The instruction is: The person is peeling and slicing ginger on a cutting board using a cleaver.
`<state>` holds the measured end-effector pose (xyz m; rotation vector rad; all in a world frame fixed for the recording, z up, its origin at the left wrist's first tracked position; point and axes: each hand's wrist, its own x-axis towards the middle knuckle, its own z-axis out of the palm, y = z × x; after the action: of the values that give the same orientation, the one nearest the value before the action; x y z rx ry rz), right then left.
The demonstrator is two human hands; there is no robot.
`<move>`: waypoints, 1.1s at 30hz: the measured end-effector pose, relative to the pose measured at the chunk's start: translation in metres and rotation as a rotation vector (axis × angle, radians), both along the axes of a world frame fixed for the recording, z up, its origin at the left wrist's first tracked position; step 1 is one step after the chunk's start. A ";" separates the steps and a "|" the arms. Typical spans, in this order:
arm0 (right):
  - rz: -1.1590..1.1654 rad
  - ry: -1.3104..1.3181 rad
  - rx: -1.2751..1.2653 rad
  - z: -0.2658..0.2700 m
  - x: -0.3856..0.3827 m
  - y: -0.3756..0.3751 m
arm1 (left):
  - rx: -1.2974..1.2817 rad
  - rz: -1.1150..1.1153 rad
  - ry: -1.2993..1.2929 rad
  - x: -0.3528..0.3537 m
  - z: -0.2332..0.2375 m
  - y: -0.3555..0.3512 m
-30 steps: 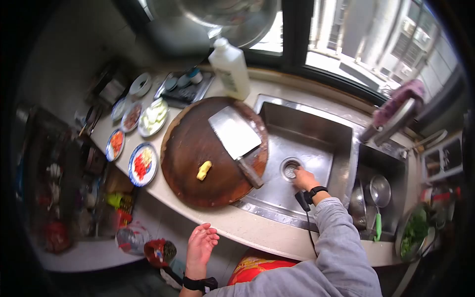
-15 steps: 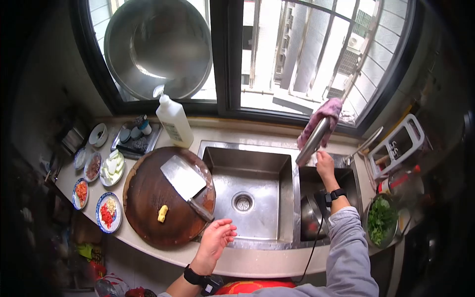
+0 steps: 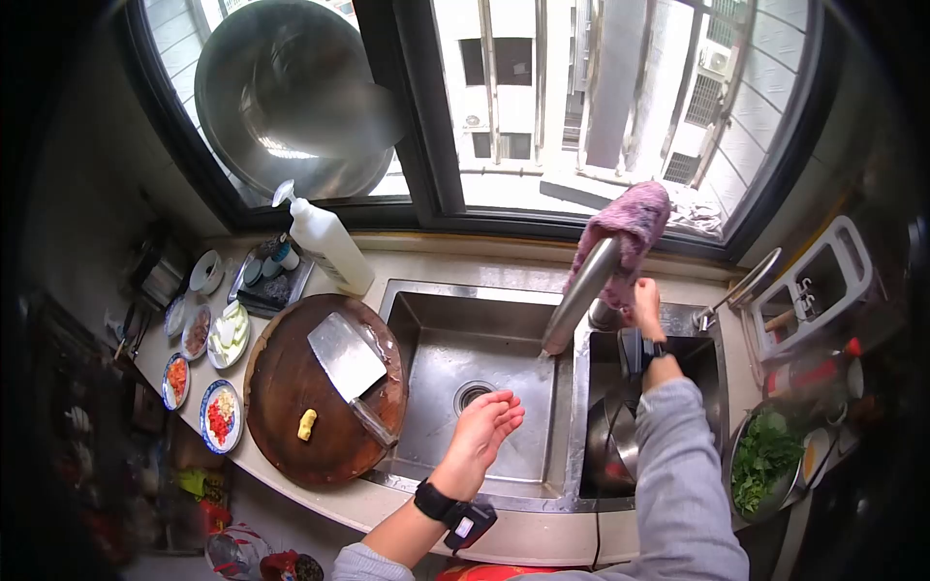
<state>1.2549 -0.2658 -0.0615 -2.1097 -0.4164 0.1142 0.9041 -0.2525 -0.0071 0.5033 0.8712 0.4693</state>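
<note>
My left hand point(image 3: 487, 429) hovers over the front of the left sink basin point(image 3: 446, 373), its fingers extended and holding nothing. My right hand point(image 3: 646, 305) is behind the right basin, at the base of the metal faucet point(image 3: 584, 290). Its fingers look closed there, but what they grip is hidden by the faucet and a purple cloth point(image 3: 635, 218) draped over it. The spout points down into the left basin near the divider. A cleaver point(image 3: 346, 358) and a yellow piece of what looks like ginger point(image 3: 307, 424) lie on the round wooden chopping board point(image 3: 281, 387).
Small dishes of chopped food, including a blue-rimmed plate point(image 3: 221, 416), line the left counter. A pump bottle point(image 3: 329, 247) stands behind the board. A metal bowl point(image 3: 620, 436) sits in the right basin. On the right are leafy greens point(image 3: 765, 465) and a white rack point(image 3: 814, 290).
The faucet spout has swung left over the left basin. My left hand has moved right, from beside the cleaver handle to over the basin. My right hand stays by the faucet.
</note>
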 end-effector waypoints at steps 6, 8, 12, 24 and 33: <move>0.517 0.830 0.505 0.045 -0.175 -0.046 | -0.008 -0.038 -0.071 0.037 -0.028 0.015; 0.607 1.012 0.455 0.055 -0.223 -0.034 | -0.001 -0.065 -0.099 0.040 -0.017 0.014; 0.635 1.060 0.648 0.053 -0.223 -0.029 | -0.197 -0.058 -0.499 0.040 -0.046 0.038; 0.727 0.160 -0.057 0.081 -0.145 -0.062 | 0.096 -0.045 -0.078 0.062 0.001 0.005; 0.839 0.387 0.247 -0.025 0.131 -0.008 | 1.008 -0.138 0.591 0.024 -0.087 -0.018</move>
<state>1.3859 -0.2741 -0.0861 -1.5048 -0.9919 0.8882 0.9282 -0.2707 -0.0943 1.6788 1.1151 0.6302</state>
